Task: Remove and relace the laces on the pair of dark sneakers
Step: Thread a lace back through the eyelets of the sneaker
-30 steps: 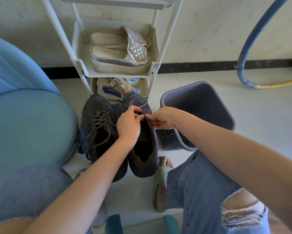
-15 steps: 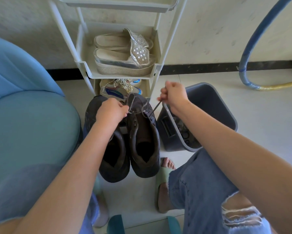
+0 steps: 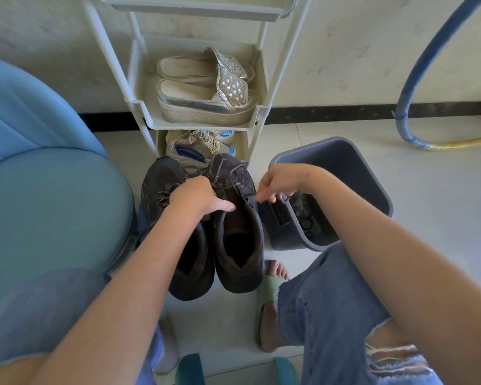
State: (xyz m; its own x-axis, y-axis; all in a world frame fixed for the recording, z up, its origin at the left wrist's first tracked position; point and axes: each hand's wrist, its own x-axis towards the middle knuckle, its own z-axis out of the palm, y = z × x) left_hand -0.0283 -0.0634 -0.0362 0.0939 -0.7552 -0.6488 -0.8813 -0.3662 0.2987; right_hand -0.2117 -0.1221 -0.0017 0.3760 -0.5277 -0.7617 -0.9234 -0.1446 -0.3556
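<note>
Right hand [image 3: 278,184] lowered to sneaker [image 3: 239,245], grasp unclear, left hand [image 3: 197,197] gripping it, bin [image 3: 372,184] holding clutter

Head view, steeply downward, close over floor [image 3: 344,168]

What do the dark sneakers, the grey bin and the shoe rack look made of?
Dark sneakers: matte, slightly fuzzy upper, probably suede or nubuck, scuffed pale at the edges. Grey bin: smooth moulded plastic with a soft sheen. Shoe rack: cream plastic, judging by its moulded shelf rims; the posts could be coated metal.
</note>
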